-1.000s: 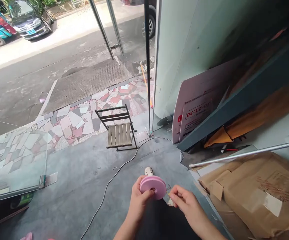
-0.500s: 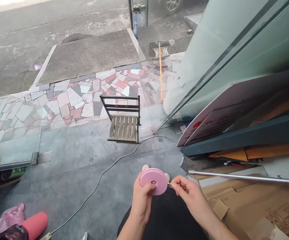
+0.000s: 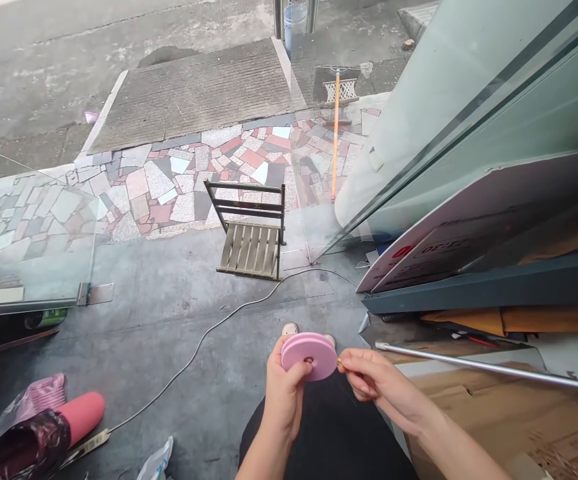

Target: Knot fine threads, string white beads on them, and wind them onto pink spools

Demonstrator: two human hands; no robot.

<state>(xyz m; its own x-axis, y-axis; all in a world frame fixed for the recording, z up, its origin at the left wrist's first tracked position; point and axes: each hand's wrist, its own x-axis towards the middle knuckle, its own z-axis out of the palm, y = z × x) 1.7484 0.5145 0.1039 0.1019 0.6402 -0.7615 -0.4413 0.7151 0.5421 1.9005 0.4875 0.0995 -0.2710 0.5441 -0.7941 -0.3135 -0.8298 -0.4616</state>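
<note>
My left hand (image 3: 281,393) is closed around a round pink disc-shaped reel (image 3: 309,355), thumb on its face near the small centre hole. My right hand (image 3: 369,380) pinches a tiny yellowish end (image 3: 339,362) at the reel's right edge; what it is I cannot make out. Both hands are held over my dark-clothed lap, low in the middle of the head view.
A small folding slatted chair (image 3: 249,233) stands ahead on the concrete floor, a grey cable (image 3: 209,333) running past it. Glass panels, a leaning sign board (image 3: 449,233), a metal rod (image 3: 489,365) and cardboard (image 3: 519,427) lie right. A pink roll (image 3: 81,413) and bags lie left.
The view has tilted down and shifted, so the street cars left the frame and the pink roll and bags came in. My hands keep the same hold on the reel.
</note>
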